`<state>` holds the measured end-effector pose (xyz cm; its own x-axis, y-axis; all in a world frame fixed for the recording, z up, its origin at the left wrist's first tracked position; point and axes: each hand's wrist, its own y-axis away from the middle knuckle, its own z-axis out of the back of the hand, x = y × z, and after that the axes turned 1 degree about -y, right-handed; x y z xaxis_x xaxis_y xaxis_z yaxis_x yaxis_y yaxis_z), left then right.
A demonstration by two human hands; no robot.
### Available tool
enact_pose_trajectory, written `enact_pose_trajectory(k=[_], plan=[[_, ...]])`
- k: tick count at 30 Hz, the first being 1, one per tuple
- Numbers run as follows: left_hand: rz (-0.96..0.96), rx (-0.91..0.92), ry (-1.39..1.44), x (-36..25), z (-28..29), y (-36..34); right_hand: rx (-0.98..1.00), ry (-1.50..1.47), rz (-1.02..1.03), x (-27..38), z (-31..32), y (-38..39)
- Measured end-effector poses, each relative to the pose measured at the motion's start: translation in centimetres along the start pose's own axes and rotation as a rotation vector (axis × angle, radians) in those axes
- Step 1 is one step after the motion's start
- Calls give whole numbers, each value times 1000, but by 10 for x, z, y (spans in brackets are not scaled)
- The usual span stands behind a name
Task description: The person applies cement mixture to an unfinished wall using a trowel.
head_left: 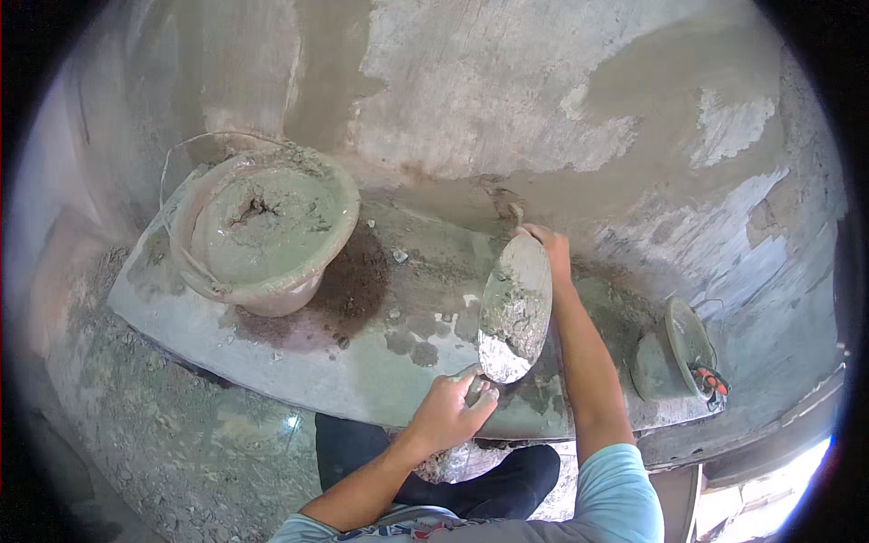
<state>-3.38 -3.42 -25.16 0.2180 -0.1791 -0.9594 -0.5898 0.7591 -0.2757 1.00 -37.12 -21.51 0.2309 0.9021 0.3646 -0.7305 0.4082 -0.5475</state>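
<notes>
Head view: to the right of the large bucket (281,294), which is my landmark, the oval plate (525,260) is up between my two hands, its long axis running nearly straight away from me with the far end leaning slightly right. It carries a rough smear of grey mortar (516,321), with a paler patch toward me. My left hand (455,409), right of the bucket and nearer my body, is at the plate's near tip; the fingers are half curled, index at the rim, and I cannot tell whether they pinch it or only touch. My right hand (554,255), farther right of the bucket, reaches over to the far end; its fingers bend at the edge, seeming to touch it, but the palm side is hidden, so how tightly they close, and on what, I can't say. Both hands are about equally close, one to each end. Just past the far tip, a mortar-coated stub (516,214) pokes out; whether it is a tool I cannot make out. The plate's underside is hidden, and its gap from the ledge (326,371) under the bucket is hard to judge.
</notes>
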Motion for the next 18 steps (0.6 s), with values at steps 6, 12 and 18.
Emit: enact_pose_trajectory(k=[6, 12, 18], plan=[[26, 3, -37, -4, 5, 1, -164, -103, -10, -12, 7, 9], [25, 41, 8, -7, -3, -3, -70, -124, -9, -10, 20, 17], [5, 4, -36, 9, -3, 0, 73, -64, 38, 29, -2, -6]])
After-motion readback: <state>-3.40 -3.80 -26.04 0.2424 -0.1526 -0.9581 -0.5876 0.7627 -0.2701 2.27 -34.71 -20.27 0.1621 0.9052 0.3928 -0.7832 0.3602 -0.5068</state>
